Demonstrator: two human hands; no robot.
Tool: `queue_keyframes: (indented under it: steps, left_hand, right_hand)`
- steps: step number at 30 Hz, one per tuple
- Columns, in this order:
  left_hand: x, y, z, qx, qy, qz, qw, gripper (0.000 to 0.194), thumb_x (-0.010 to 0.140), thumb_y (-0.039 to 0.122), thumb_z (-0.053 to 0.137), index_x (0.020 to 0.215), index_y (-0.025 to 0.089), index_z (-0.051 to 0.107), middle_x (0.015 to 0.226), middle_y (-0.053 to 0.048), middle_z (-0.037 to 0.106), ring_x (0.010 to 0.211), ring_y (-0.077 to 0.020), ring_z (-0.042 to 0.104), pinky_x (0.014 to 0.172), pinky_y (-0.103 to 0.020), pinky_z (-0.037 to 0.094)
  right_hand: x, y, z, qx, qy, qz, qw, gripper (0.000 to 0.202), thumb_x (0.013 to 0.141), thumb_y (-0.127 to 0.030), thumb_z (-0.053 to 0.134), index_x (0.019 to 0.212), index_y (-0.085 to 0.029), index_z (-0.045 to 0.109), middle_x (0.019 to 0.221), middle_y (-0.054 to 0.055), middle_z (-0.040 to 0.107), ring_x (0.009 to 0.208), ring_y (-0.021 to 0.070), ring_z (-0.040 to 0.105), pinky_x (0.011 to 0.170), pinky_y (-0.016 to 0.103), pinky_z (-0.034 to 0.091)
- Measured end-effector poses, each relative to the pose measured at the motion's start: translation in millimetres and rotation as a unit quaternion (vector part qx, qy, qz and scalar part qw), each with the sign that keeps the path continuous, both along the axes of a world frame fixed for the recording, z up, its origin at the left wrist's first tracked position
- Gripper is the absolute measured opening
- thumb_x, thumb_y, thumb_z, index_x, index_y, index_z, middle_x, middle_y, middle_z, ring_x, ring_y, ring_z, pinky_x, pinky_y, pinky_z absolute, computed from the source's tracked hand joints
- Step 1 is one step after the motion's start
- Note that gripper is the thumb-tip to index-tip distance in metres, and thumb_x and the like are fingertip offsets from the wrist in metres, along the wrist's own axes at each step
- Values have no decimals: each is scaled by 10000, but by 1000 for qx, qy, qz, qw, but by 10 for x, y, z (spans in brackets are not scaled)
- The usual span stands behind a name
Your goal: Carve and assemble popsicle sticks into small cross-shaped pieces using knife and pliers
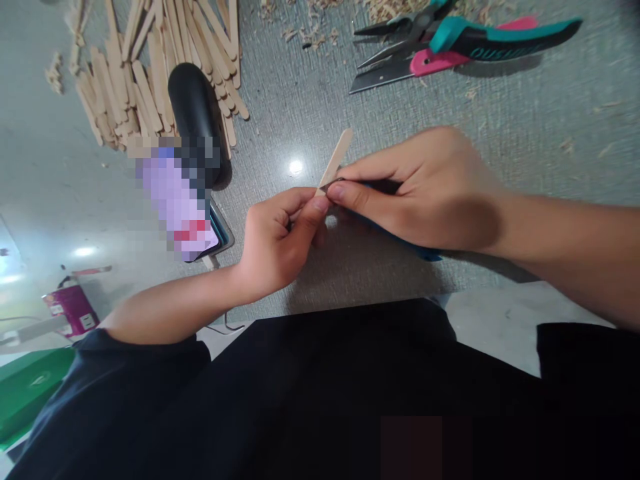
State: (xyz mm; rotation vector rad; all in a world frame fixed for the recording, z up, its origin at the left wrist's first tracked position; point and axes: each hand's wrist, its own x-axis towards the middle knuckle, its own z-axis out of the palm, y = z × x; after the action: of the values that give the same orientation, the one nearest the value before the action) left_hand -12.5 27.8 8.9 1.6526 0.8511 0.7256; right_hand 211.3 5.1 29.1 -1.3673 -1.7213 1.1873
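My left hand [280,240] pinches the lower end of a pale wooden craft stick [337,157] between thumb and fingers. The stick slants up and to the right, its rounded tip free. My right hand [425,190] is closed around a blue-handled knife [425,252], whose handle is mostly hidden under the palm. The knife's dark blade [331,186] lies across the stick just above my left thumb, with the right thumb and forefinger close behind it. Both hands are just above the table, near its front edge.
A heap of craft sticks [160,40] lies at the back left, beside a black rounded object [193,113] and a phone [175,197]. Pliers with teal grips [525,43] and a pink-handled blade [385,80] lie at the back right. Wood shavings [395,10] are scattered behind.
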Motion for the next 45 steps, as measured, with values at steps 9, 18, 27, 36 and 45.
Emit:
queue_keyframes:
  steps: [9, 18, 27, 36, 45]
  left_hand:
    - [1, -30, -17, -21, -17, 11, 1000, 423, 1146, 559, 728, 989, 183, 842, 611, 19, 686, 509, -101, 587, 530, -254, 493]
    - [1, -8, -11, 0, -15, -4, 1000, 438, 1154, 559, 717, 935, 192, 813, 597, 27, 661, 512, -97, 566, 537, -249, 480]
    - [-6, -3, 35, -4, 10, -8, 1000, 445, 1195, 516, 650, 936, 193, 812, 618, 25, 674, 539, -103, 596, 564, -261, 501]
    - [14, -11, 35, -12, 1, 0, 1000, 457, 1181, 553, 670, 925, 195, 795, 623, 18, 691, 542, -108, 626, 558, -259, 522]
    - [-17, -28, 5, -6, 31, 8, 999, 463, 1191, 583, 636, 1039, 191, 829, 629, 17, 697, 540, -113, 618, 567, -267, 536]
  right_hand:
    - [-5, 1, 22, -6, 29, -35, 999, 407, 1111, -237, 717, 710, -273, 779, 682, -11, 765, 638, 175, 703, 633, 368, 466]
    - [4, 10, 5, -2, 18, -21, 1000, 432, 1104, -254, 685, 674, -254, 733, 677, -12, 753, 657, 159, 682, 642, 363, 436]
    - [-5, -5, 18, 2, 17, -29, 999, 374, 1111, -249, 672, 757, -239, 795, 700, -10, 761, 651, 144, 682, 628, 339, 442]
    - [4, 12, 40, -16, 8, -20, 1000, 393, 1094, -251, 667, 712, -255, 762, 702, -4, 771, 659, 171, 687, 646, 362, 435]
    - [0, 13, 33, -19, 14, -41, 999, 356, 1111, -233, 675, 794, -253, 837, 689, -16, 761, 630, 137, 683, 653, 330, 469]
